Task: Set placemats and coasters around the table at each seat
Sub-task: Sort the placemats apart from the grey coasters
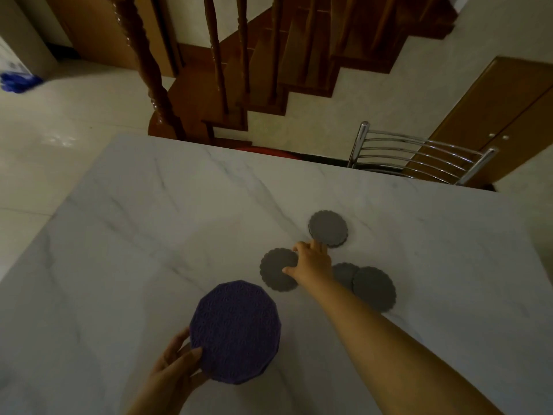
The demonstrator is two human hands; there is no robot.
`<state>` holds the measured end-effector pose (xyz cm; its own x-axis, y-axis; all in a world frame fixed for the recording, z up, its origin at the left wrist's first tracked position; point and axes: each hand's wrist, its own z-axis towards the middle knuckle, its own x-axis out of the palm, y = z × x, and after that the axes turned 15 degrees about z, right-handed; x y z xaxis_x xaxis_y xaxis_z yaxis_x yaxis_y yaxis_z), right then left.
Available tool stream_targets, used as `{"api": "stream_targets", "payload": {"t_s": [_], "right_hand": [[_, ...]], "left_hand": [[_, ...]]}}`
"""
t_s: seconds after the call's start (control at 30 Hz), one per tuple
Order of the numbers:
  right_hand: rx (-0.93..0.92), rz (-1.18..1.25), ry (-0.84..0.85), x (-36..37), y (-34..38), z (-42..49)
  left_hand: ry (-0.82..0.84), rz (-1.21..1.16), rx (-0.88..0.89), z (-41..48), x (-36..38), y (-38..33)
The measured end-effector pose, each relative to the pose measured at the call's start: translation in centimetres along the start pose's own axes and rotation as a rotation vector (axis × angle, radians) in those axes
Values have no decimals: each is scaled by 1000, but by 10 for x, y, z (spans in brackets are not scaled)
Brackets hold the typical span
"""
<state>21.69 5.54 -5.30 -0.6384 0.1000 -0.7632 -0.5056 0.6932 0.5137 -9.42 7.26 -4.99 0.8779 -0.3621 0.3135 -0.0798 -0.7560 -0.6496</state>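
A round purple placemat [235, 330], perhaps a small stack, is held at its near left edge by my left hand [175, 366], thumb on top. Several grey scalloped coasters lie on the white marble table [143, 211]. My right hand [311, 263] pinches the right edge of one grey coaster [276, 269], thumb on its top. Another coaster [328, 228] lies just beyond my fingertips. To the right of my forearm, two overlapping coasters [374, 287] lie flat, the left one partly hidden.
A chrome-backed chair [419, 154] stands at the table's far right edge. Behind the table rise a wooden staircase [269, 64] with turned balusters and a wooden cabinet door [493, 115]. Pale tiled floor lies to the left.
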Motion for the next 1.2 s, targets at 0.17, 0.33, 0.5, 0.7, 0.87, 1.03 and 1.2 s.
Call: {"api": "stream_targets", "payload": {"t_s": [0.17, 0.33, 0.5, 0.7, 0.87, 1.03, 1.2], "right_hand": [[4, 21, -30, 6, 1, -3], [-46, 61, -87, 10, -1, -8], [-97, 130, -137, 14, -1, -19], [-51, 430, -176, 1, -12, -27], [66, 729, -321, -45, -31, -13], [209, 982, -477, -80, -52, 18], [306, 897, -458, -79, -62, 45]], "left_hand": [[24, -22, 4, 6, 1, 0], [34, -7, 21, 8, 9, -4], [27, 6, 32, 8, 13, -8], [24, 21, 29, 14, 14, -8], [8, -20, -3, 20, 13, -5], [24, -14, -18, 27, 15, -4], [32, -12, -30, 30, 15, -5]]}}
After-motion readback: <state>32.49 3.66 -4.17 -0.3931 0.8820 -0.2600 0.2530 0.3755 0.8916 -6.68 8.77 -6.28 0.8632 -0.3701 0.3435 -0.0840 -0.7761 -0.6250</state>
